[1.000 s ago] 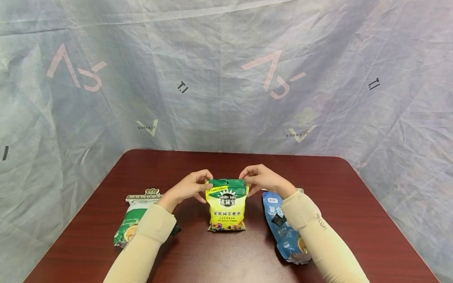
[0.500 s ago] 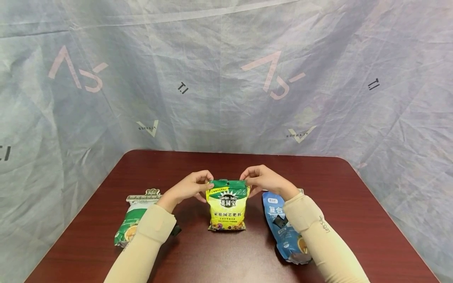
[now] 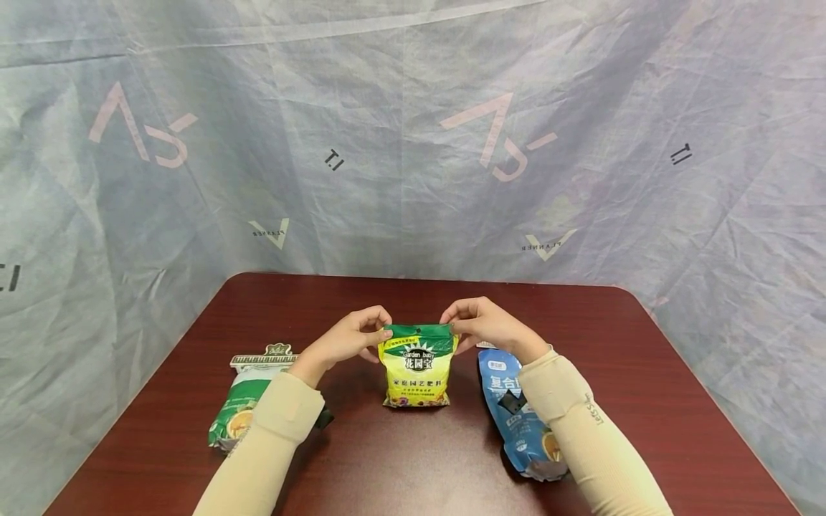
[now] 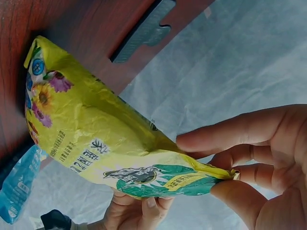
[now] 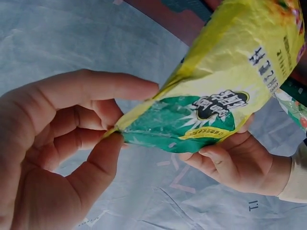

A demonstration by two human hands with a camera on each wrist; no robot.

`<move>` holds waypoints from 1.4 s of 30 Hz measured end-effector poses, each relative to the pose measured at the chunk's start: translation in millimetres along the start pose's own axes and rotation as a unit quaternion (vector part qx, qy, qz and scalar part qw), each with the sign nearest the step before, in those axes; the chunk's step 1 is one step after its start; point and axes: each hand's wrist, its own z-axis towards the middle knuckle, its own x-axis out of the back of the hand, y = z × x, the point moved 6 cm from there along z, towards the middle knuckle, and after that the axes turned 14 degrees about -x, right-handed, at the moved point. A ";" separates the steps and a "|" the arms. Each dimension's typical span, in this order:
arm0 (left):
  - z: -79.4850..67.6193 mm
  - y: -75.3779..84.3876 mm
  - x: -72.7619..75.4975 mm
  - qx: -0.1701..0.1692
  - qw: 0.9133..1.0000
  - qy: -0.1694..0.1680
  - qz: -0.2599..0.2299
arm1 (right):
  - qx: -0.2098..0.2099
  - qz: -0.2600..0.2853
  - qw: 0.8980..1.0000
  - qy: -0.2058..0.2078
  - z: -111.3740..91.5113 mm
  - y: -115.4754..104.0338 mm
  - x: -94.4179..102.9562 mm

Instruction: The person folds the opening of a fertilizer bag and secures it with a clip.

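Best hold the yellow bag [image 3: 418,374] level, pinched at opposite top corners by left hand [image 3: 348,335] and right hand [image 3: 489,327].

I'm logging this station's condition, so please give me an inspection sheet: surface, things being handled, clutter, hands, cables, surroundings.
Surface: dark red table, glossy, wood-grained.
Things being handled: yellow-and-green bag, upright; whether its base touches the table is unclear.
Clutter: green-and-white bag lying at left, blue bag lying at right, both partly hidden by sleeves; a dark notched strip beyond the handled bag.
Hands: left hand and right hand pinch opposite top corners of the upright bag.
Cables: nothing seen.
Surroundings: pale, creased fabric backdrop with printed lettering.
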 end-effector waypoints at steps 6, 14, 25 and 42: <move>-0.7 3.1 -1.5 -0.014 1.000 -0.005 0.007 | 0.004 -0.004 1.000 0.006 1.0 2.9 2.8; -2.0 0.5 -2.0 -0.010 1.000 -0.005 -0.010 | -0.005 0.012 1.000 -0.003 2.6 7.9 3.1; -1.0 -6.3 -1.1 -0.005 1.000 -0.014 -0.024 | -0.005 0.026 1.000 -0.015 2.9 11.1 2.2; 0.6 -13.8 -2.3 0.006 0.999 -0.017 -0.036 | -0.019 0.035 0.999 -0.007 3.7 14.3 0.4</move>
